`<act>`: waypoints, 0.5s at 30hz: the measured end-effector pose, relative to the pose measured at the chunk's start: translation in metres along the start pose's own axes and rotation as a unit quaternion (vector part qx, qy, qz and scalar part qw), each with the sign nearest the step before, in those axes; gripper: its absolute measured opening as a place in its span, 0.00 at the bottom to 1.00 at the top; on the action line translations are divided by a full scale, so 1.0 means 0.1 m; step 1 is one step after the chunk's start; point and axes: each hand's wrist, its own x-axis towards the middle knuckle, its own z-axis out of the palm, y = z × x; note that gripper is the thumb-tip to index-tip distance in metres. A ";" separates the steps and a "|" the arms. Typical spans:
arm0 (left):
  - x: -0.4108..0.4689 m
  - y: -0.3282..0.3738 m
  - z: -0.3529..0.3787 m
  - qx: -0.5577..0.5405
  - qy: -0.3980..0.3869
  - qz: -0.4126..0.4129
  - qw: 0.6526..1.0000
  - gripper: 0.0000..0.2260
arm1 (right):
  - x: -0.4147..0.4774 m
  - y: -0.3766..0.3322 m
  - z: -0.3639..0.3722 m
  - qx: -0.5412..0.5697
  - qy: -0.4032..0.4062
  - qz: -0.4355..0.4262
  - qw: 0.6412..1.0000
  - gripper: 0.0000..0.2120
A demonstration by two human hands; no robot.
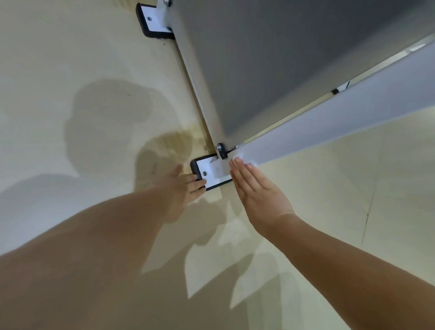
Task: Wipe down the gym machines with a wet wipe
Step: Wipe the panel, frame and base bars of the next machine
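Cream floor (60, 71); wet wipe (254, 163) under flat right grip (257, 193), against frame (333, 126)

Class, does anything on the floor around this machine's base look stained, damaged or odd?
Yes. A yellow-brown stain discolours the floor beside the near foot plate, and a thin dark crack runs across the floor on the right.

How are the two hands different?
The left hand rests its fingers on the black-edged foot. The right hand lies flat, pressing a white wipe on the white bar. The left hand holds no wipe. Both are bare and reach forward.
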 end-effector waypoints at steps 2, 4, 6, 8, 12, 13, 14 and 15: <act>0.01 0.05 0.00 0.009 -0.034 -0.018 0.999 0.36 | 0.18 -0.13 0.01 -0.011 -0.013 -0.033 0.999 0.32; 0.01 0.06 -0.06 0.006 -0.036 -0.027 0.999 0.35 | 0.35 -0.19 0.02 -0.021 -0.024 -0.058 0.998 0.33; 0.00 0.08 -0.11 0.006 -0.038 -0.030 0.999 0.34 | 0.45 -0.20 0.00 -0.032 -0.035 -0.072 0.996 0.34; 0.01 0.10 -0.10 0.009 -0.040 -0.036 0.999 0.34 | 0.44 -0.17 -0.04 -0.045 -0.044 -0.077 0.995 0.35; 0.09 0.09 -0.09 0.001 -0.051 -0.043 0.998 0.35 | 0.16 -0.02 -0.08 -0.027 -0.041 -0.037 0.998 0.33; 0.10 0.08 -0.11 0.001 -0.054 -0.043 0.998 0.35 | 0.08 0.01 -0.08 -0.019 -0.034 -0.023 0.999 0.32; 0.11 0.09 -0.12 0.001 -0.057 -0.044 0.997 0.35 | 0.03 0.02 -0.08 -0.014 -0.029 -0.014 0.999 0.32; 0.12 0.10 -0.12 -0.001 -0.058 -0.045 0.997 0.35 | 0.02 0.02 -0.08 -0.014 -0.027 -0.011 0.999 0.33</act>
